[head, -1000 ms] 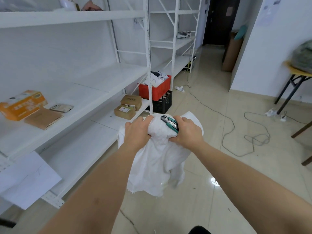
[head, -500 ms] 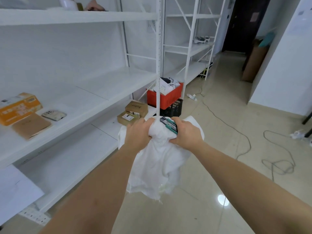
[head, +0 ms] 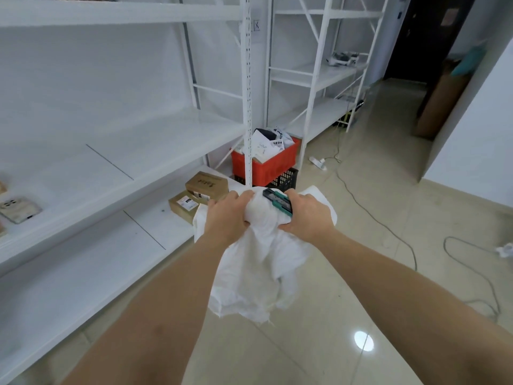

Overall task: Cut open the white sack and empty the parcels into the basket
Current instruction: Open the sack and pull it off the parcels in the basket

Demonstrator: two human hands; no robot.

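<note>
Both hands bunch the white sack mid-air. Left hand grip clenched on sack; right hand grips sack plus cutter. Red basket beyond holds parcels.

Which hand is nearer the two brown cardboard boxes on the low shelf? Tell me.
Left. The left hand grips the white sack just right of the brown cardboard boxes; the right hand, holding the green utility knife, is farther right.

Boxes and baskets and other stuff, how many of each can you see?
Cardboard boxes: 2
Baskets: 2, red on black
Sacks: 1
Cutters: 1
Phones: 1
Total: 7
</note>
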